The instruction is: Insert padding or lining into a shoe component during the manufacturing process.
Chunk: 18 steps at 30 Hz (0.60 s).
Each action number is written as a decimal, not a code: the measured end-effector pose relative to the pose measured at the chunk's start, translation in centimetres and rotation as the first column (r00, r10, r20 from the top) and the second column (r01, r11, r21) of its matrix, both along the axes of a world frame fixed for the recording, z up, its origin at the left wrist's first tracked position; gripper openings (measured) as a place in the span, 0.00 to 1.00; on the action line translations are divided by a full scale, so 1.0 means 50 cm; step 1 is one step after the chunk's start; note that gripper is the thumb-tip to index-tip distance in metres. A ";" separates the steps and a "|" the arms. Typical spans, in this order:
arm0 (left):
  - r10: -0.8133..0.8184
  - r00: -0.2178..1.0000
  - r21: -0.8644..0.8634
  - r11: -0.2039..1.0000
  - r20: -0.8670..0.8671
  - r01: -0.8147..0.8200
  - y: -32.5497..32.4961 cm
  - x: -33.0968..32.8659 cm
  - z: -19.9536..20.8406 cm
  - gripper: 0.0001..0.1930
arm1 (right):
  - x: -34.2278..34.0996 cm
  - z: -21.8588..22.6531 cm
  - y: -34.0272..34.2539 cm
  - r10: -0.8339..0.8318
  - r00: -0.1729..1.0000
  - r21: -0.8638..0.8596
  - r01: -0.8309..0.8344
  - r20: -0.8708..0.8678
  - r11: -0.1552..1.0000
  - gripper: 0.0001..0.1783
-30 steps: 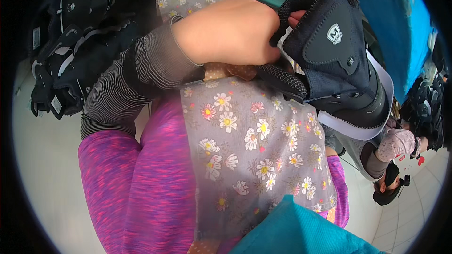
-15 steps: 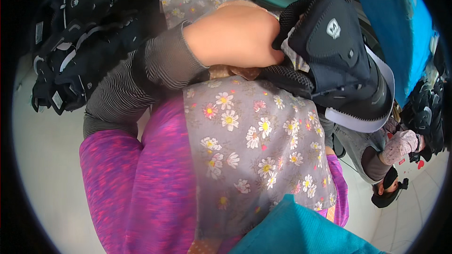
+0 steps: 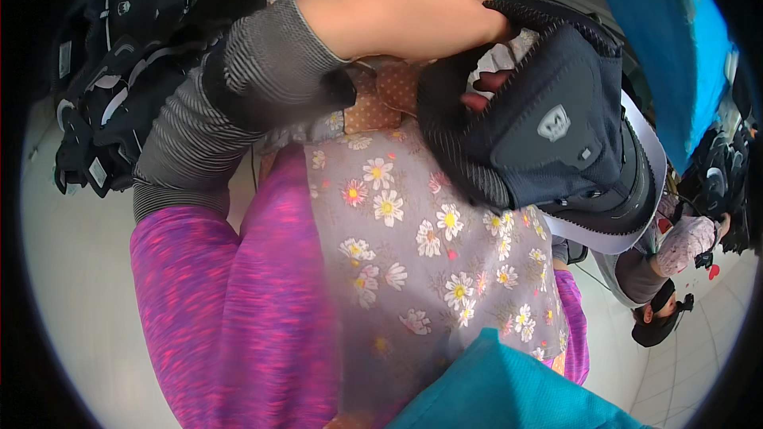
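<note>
A black shoe upper (image 3: 517, 139) with a knit collar, a grey shield-shaped emblem and a pale edging strip is held over my lap. My left hand (image 3: 429, 12), closed, grips the collar's upper rim; its fingertips are hidden behind the rim. Inside the collar opening, the reddish fingertips of my right hand (image 3: 491, 79) show beside crumpled whitish material (image 3: 509, 54). The rest of that hand is hidden by the upper. Below lies my grey daisy-print apron (image 3: 429, 246).
More black uppers (image 3: 119, 71) are piled at the left. A blue panel (image 3: 668, 40) rises at the upper right, and a teal cloth piece (image 3: 517, 389) pokes in at the bottom. At the right, a co-worker in a cap (image 3: 656, 330) sits near another black pile (image 3: 723, 183).
The upper has tilted and come lower, showing more of its collar opening and the fingertips inside. My left hand has moved up and right, hiding the brown scrap at the top.
</note>
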<state>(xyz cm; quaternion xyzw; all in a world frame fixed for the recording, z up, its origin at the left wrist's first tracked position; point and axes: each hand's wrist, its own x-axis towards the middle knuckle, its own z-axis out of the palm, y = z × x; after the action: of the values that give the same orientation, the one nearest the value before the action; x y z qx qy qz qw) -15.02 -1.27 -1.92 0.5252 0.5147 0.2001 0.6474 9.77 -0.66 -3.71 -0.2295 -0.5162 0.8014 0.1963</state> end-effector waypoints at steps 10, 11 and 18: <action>0.167 0.961 -0.454 0.890 0.221 -0.051 -0.066 0.016 0.001 0.12 | -0.007 0.006 -0.002 0.021 1.000 -0.015 -0.021 -0.011 1.000 0.33; 0.219 0.936 -0.442 0.893 0.276 -0.079 -0.072 0.017 0.005 0.13 | -0.007 0.004 -0.001 0.016 1.000 -0.018 -0.017 -0.010 1.000 0.33; 0.188 0.912 -0.210 0.971 0.366 -0.116 -0.092 0.032 -0.031 0.13 | -0.008 0.004 0.002 0.009 1.000 -0.017 -0.010 -0.024 1.000 0.32</action>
<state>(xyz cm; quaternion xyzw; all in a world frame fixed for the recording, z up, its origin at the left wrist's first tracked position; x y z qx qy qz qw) -13.41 -5.87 -3.48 0.3723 0.4341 0.3004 0.7634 9.37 -0.55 -3.52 -0.2191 -0.5079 0.8095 0.1966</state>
